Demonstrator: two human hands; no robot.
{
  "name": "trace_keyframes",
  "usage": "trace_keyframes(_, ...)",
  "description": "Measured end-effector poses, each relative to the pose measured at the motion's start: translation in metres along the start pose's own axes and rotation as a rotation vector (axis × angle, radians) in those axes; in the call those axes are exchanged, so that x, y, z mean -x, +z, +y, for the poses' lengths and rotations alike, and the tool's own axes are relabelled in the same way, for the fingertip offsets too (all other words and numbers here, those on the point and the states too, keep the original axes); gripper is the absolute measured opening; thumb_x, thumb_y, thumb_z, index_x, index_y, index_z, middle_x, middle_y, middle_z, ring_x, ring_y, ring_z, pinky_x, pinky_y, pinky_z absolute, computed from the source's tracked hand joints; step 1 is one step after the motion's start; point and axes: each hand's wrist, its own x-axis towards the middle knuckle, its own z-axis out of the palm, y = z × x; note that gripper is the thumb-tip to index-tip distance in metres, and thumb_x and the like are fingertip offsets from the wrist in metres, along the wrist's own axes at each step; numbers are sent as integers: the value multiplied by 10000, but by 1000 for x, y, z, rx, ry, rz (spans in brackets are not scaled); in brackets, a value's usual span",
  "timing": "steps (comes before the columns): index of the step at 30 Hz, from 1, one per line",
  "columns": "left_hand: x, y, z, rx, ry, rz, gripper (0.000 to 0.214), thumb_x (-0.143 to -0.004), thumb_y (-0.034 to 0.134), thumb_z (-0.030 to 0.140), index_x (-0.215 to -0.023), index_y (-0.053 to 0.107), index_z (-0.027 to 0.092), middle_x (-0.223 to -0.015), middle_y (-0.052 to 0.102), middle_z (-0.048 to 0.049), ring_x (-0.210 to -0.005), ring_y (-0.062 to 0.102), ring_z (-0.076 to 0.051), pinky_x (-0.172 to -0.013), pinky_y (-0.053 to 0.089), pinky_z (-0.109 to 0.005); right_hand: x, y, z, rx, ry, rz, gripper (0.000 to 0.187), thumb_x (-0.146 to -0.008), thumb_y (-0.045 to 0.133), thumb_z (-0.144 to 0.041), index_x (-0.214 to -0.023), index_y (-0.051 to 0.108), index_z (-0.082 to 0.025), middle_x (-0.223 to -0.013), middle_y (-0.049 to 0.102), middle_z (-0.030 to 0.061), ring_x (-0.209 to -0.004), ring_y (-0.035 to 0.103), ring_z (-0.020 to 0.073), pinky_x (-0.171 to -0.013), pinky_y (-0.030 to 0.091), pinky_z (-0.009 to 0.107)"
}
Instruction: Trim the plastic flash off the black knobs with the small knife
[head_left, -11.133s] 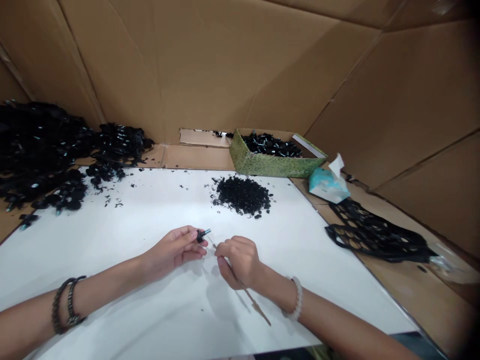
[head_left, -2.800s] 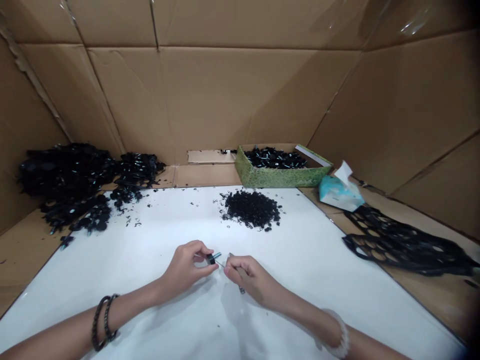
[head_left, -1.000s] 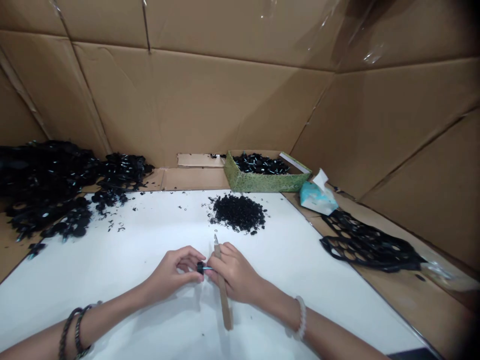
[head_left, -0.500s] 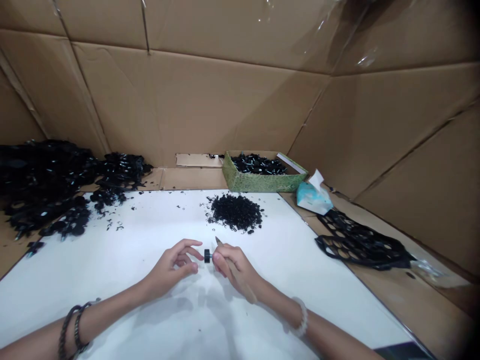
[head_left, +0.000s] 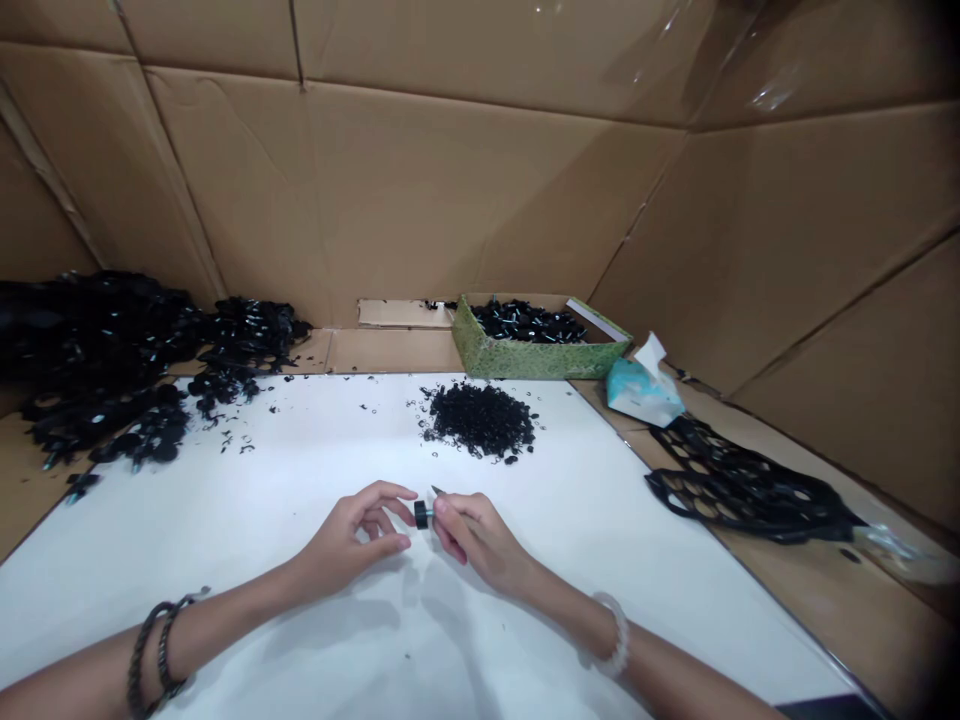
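My right hand (head_left: 480, 538) is closed on the metal shank of a black-headed bolt (head_left: 421, 515). The same fingers grip a slim pointed tool, whose dark tip (head_left: 437, 490) pokes out above the bolt; its exact kind is unclear. On the other side of the bolt's round head, my left hand (head_left: 356, 535) has its fingers curved and apart, holding nothing. Its fingertips come right up to the head, and I cannot tell if they touch it. Both hands hover over the white tabletop (head_left: 315, 480). Beyond them lies a pile of small black rings (head_left: 484, 422).
A green box (head_left: 544, 361) full of black-headed bolts stands at the back. Black parts (head_left: 112, 340) are heaped at the left. To the right are a tissue pack (head_left: 643, 388) and black sheets with holes (head_left: 757, 490). Cardboard walls (head_left: 450, 200) enclose the table.
The view has shifted slightly. The tool in my right hand has turned, so its tan handle no longer shows and less of its tip sticks out. The bolt stays between my hands.
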Motion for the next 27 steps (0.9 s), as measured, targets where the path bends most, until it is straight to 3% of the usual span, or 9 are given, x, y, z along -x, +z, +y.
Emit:
trace_keyframes(18, -1, 4, 2, -31, -37, -18, 346, -701, 698, 351, -988, 574, 202, -921, 627, -29, -638, 603, -117, -594, 434, -238, -2, 8, 8, 100, 40, 43, 608, -904, 311, -539, -434, 411, -168, -389, 363, -39, -411, 362, 73, -475, 308, 219)
trace_keyframes(27, -1, 7, 4, -1, -85, 16, 265, -715, 690, 347, -883, 572, 179, -762, 647, -3, -619, 607, -124, -587, 426, -240, -2, 12, 8, 66, 91, 44, 620, -897, 327, -544, -423, 438, -159, -376, 358, -37, -380, 346, 66, -438, 293, 217)
